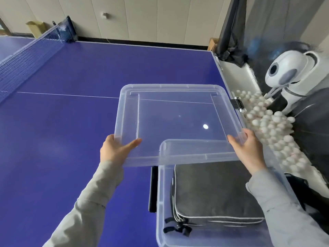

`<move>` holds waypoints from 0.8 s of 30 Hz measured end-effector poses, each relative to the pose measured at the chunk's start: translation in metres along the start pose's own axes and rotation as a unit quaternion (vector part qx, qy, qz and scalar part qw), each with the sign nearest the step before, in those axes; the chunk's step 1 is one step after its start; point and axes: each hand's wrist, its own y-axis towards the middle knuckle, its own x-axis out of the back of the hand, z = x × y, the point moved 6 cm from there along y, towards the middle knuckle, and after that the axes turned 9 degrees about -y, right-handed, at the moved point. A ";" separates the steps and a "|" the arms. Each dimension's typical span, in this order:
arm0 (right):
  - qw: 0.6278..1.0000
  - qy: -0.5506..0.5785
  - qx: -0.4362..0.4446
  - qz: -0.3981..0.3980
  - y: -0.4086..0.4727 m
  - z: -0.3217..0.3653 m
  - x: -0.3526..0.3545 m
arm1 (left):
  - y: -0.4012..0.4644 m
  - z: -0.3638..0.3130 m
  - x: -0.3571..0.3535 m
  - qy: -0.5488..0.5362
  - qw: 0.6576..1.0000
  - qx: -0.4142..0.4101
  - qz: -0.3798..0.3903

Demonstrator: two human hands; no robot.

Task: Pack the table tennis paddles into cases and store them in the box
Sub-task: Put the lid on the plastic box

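A clear plastic lid (pixel 178 120) is held level at the centre of the frame by two hands, just above the far end of the clear storage box (pixel 161 202) at the lower right. The left hand (pixel 115 150) grips the lid's near-left corner, thumb laid on top; the right hand (pixel 249 148) is curled round its near-right edge. Dark grey zipped paddle cases (pixel 213 191) are seen lying flat inside the box, stacked and filling most of its floor; no loose paddle is visible.

The lid is judged light but broad and somewhat flexible, its smooth surface likely slippery, so a grasp at two opposite edges, as shown, is thought best to keep it from twisting. The soft cases would be expected to give slightly under the lid.

Open room is offered by the blue bench (pixel 71 104) across the left and centre of the frame. At the right, the bench edge lies close by, with a tray of white balls (pixel 277 132) and a white ball machine (pixel 292 73) beyond it, leaving little margin there. The net (pixel 26 56) at the upper left stands well apart.
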 end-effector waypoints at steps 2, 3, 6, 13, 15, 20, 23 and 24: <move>1.000 -0.013 0.005 0.002 -0.003 -0.037 0.026 | -0.040 0.005 -0.025 0.024 1.000 -0.003 -0.004; 1.000 -0.021 0.008 0.002 -0.005 -0.055 0.038 | -0.059 0.010 -0.037 0.039 0.999 -0.002 -0.003; 0.999 -0.035 0.011 0.014 -0.016 -0.102 0.063 | -0.107 0.021 -0.066 0.084 0.996 -0.009 -0.001; 0.998 -0.038 0.007 0.047 -0.054 -0.165 0.088 | -0.178 0.042 -0.078 0.129 0.991 -0.017 -0.022; 0.998 -0.032 0.006 0.050 -0.064 -0.170 0.090 | -0.188 0.048 -0.072 0.129 0.991 -0.012 -0.027; 0.997 -0.023 -0.018 0.075 -0.096 -0.185 0.087 | -0.199 0.066 -0.064 0.144 0.989 -0.003 -0.007; 0.997 -0.022 -0.024 0.072 -0.106 -0.194 0.092 | -0.204 0.074 -0.068 0.156 0.988 -0.003 0.004; 0.997 -0.021 -0.026 0.074 -0.108 -0.197 0.093 | -0.206 0.075 -0.070 0.157 0.987 -0.006 0.007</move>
